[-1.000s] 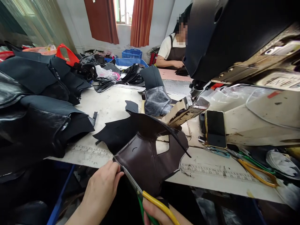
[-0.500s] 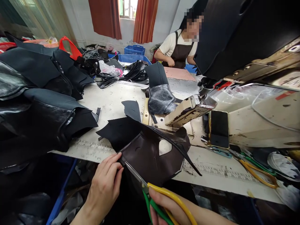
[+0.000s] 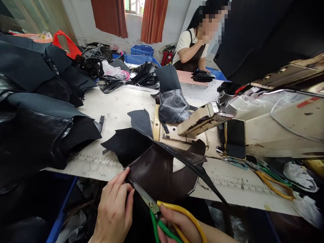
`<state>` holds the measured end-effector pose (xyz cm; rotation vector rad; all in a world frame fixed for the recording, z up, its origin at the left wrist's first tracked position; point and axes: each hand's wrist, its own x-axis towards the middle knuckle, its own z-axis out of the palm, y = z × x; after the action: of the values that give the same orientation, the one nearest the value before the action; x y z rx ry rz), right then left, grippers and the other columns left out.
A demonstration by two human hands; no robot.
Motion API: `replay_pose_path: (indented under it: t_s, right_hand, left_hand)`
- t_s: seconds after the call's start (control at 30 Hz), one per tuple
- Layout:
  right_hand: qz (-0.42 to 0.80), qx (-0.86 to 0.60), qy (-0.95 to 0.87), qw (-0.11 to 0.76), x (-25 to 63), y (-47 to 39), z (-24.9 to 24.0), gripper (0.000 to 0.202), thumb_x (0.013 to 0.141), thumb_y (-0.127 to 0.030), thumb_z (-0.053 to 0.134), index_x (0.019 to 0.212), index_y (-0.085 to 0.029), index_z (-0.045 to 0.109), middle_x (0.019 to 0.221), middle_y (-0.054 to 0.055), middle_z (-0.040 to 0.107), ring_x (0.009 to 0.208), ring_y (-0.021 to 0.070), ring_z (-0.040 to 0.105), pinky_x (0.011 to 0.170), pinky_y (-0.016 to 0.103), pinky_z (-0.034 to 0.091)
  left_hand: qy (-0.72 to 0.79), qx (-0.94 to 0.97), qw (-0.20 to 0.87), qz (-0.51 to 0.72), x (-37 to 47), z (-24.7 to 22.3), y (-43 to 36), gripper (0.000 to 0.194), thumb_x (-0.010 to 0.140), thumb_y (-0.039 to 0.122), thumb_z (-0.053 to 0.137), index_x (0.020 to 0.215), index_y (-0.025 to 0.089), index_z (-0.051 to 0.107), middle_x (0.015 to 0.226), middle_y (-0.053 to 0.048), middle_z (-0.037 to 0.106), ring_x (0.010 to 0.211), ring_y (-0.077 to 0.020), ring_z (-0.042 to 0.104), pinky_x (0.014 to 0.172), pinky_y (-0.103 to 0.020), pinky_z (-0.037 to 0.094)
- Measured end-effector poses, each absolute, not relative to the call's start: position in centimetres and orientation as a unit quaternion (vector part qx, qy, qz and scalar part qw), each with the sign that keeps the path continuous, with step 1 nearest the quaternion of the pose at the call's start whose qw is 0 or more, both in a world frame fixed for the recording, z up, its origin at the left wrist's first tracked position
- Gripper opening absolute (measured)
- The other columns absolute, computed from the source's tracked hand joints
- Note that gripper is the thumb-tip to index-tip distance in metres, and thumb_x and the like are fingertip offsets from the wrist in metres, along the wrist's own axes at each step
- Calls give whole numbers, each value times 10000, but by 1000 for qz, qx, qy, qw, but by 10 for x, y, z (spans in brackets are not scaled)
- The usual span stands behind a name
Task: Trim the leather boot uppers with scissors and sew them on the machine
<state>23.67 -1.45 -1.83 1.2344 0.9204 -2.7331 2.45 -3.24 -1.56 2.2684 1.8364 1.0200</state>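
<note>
My left hand [image 3: 113, 202] pinches the near left corner of a dark brown leather piece [image 3: 152, 168], index finger on top. A black zipper [image 3: 182, 158] runs along the piece, its tail hanging over the table edge at the right. My right hand [image 3: 177, 222] grips scissors [image 3: 151, 204] with one yellow and one green handle. Their blades point up and left along the piece's near edge, close to my left fingertips; the tips are hard to make out. Black lining [image 3: 129, 143] spreads from the leather's far side.
Beyond the leather stands a sewing machine arm [image 3: 202, 119] with a black leather part [image 3: 173, 104] behind it. Black leather pieces [image 3: 50, 125] are heaped at left. A phone [image 3: 235, 140] and another pair of scissors [image 3: 275, 185] lie at right. A co-worker [image 3: 189, 50] sits across the table.
The scissors have turned slightly, showing more of the pivot. The zipper tail hangs lower at the right. The co-worker has raised a hand to the face, and a black stack now shows before them.
</note>
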Motion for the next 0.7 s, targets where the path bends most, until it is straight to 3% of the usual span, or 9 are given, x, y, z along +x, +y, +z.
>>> replay_pose_path:
  t_s: [0.13, 0.33, 0.53, 0.7]
  right_hand:
    - [-878, 384, 286, 27, 234, -22, -39, 795, 704, -872, 316, 525, -143, 581, 321, -30, 355, 260, 65, 285, 262, 208, 165]
    - [-885, 377, 274, 7, 225, -17, -40, 780, 752, -837, 310, 555, -134, 586, 350, -22, 393, 256, 61, 294, 248, 208, 149]
    - [-915, 333, 226, -25, 218, -18, -47, 766, 791, -811, 332, 555, -126, 580, 322, -41, 353, 245, 56, 256, 261, 210, 130]
    - [-934, 284, 209, -55, 209, -20, -59, 775, 749, -848, 385, 572, -122, 587, 333, -37, 386, 274, 59, 305, 291, 196, 173]
  left_hand:
    - [616, 724, 0, 311, 25, -20, -37, 83, 892, 94, 550, 934, 163, 570, 1350, -146, 504, 1152, -254, 530, 929, -371, 422]
    - [626, 719, -14, 303, 25, -21, -41, 88, 894, 108, 552, 960, 157, 584, 1217, -150, 503, 1119, -248, 529, 910, -358, 426]
    - [599, 745, -2, 293, 23, -22, -41, 136, 889, 45, 517, 968, 149, 557, 1111, -137, 545, 1219, -263, 499, 898, -384, 398]
    - [604, 748, 6, 274, 20, -26, -44, 167, 888, 45, 494, 971, 175, 558, 1110, -131, 551, 1238, -287, 490, 879, -435, 344]
